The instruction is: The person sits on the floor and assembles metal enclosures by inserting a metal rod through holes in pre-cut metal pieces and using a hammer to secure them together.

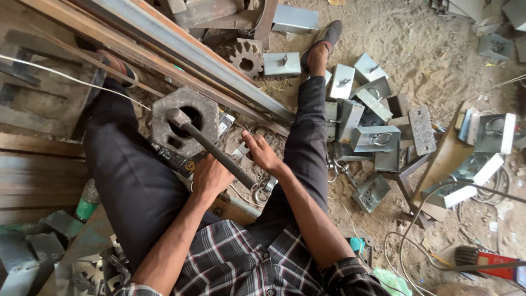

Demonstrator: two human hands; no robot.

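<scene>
From the head view I see my left hand wrapped around the lower end of a dark steel rod, its fingers curled shut on the shaft. The rod slants up and to the left, and its blunt top end rests in the round hole of a heavy hexagonal metal block that lies on the floor between my legs. My right hand sits just beside the rod, a little higher and to the right; its fingers are pressed down on a small bright metal piece on the ground, though I cannot tell whether they pinch it or only hold it flat. Just below that hand lies a small metal ring, close to the rod's lower end. Both legs in dark trousers stretch forward, the right one reaching a dark shoe on the sandy floor. To the right of that leg is a heap of grey sheet-metal boxes, some open and some with hooks on them. A long steel rail runs diagonally behind the block, with a toothed gear beyond it. A green bottle stands at the left, near stacked planks.
</scene>
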